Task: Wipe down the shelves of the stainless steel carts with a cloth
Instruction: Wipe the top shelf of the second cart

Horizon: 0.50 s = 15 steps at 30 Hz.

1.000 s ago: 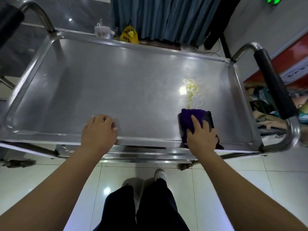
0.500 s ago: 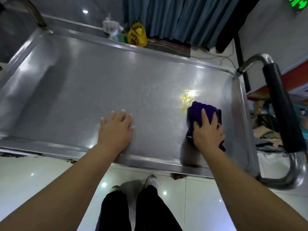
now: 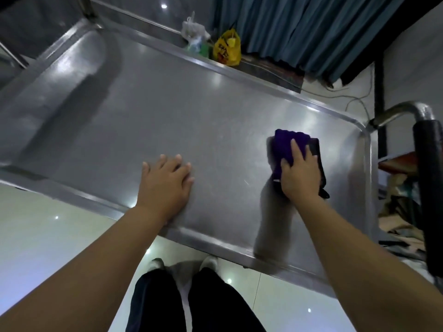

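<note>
1. Since half a second ago the right hand [image 3: 300,174] and the purple cloth [image 3: 286,146] under it have slid up the shelf [image 3: 167,111], away from its near rim and toward its far rim. The cloth now lies where the yellow spill lay, and no yellow shows.
2. The left hand [image 3: 165,183] has also gone further onto the shelf. Its whole palm is now past the near rim, on bare metal.
3. The right hand hides the near half of the cloth. A darker strip of the cloth shows on the side toward the shelf's right end and trails out beside the wrist. Whether any spill is left beneath the cloth cannot be told.
4. The shelf's left end runs out of the picture. The black-gripped handle [image 3: 429,178] at the shelf's right end is cut off by the edge.
5. Beyond the shelf's far rim sit a white bag [image 3: 193,29] and a yellow bag [image 3: 227,47], whose print is too blurred to read. A blue curtain [image 3: 299,27] hangs behind them.
6. The right hand lies flat on the cloth and presses it down. Its fingers are straight, not curled round the cloth, and point toward the far rim.
7. The left hand is spread flat on the shelf with its fingers slightly apart, and it holds nothing.
8. Both forearms reach in over the shelf's near rim.
</note>
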Available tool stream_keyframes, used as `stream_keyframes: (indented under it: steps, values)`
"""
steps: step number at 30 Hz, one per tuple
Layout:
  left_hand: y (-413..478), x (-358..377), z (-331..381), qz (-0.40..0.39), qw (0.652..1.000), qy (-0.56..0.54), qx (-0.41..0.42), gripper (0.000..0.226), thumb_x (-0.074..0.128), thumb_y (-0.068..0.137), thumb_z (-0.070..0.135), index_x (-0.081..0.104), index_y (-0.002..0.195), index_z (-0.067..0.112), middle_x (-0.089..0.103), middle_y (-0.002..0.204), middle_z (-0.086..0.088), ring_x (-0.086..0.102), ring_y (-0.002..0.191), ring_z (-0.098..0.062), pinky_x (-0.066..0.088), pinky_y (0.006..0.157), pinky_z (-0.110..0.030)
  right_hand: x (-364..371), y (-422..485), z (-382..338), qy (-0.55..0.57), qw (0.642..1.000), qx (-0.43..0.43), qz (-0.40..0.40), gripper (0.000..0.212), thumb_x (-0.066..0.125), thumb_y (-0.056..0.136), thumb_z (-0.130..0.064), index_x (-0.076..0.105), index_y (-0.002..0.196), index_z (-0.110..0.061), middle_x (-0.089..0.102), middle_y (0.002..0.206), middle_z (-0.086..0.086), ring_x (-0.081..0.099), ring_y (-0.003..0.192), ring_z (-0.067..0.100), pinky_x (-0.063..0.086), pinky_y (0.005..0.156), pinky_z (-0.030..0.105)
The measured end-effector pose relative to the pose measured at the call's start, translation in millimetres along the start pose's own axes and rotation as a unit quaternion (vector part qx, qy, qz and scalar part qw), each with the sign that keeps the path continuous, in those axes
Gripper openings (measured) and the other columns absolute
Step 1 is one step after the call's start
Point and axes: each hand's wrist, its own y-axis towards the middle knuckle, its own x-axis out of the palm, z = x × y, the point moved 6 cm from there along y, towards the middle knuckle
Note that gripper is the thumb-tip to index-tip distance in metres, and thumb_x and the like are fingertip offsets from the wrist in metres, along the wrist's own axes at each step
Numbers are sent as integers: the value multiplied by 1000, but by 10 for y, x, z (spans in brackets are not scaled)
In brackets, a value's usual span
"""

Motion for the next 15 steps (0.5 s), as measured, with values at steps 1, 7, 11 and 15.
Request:
stream_keyframes:
  steps: [1, 7, 11, 15]
  values:
    - [10, -3, 7, 3, 1000, 2, -4, 36, 51, 92, 35, 60, 122, 18, 48, 139, -6, 36, 132, -36, 22, 102, -61, 16, 55, -30, 1, 999, 50, 1, 55, 35, 98, -38, 16, 149, -31, 14, 157, 10, 12, 141, 39, 12, 115, 49]
    - [44, -47, -31, 21, 998, 12, -56, 31, 51, 90, 39, 65, 106, 17, 58, 123, -4, 47, 121, -35, 29, 97, -62, 445, -340, -1149, -11, 983, -172, -65, 56, 32, 97, -49, 8, 147, -45, 4, 159, -1, 1, 143, 36, 2, 114, 48]
    - [11, -52, -46, 34, 998, 23, -58, 29, 52, 90, 37, 65, 103, 14, 59, 119, -7, 51, 115, -36, 35, 94, -59, 295, -187, -999, -36, 956, -288, -53, 54, 41, 95, -47, 22, 145, -45, 22, 156, 0, 19, 141, 30, 17, 114, 43]
    - [37, -46, 6, 24, 998, 22, -60, 29, 52, 90, 37, 65, 106, 16, 58, 123, -4, 47, 120, -34, 36, 94, -56, -60, 434, -217, -22, 992, -121, -3, 56, 44, 95, -38, 24, 148, -31, 26, 153, 13, 27, 137, 35, 20, 113, 42]
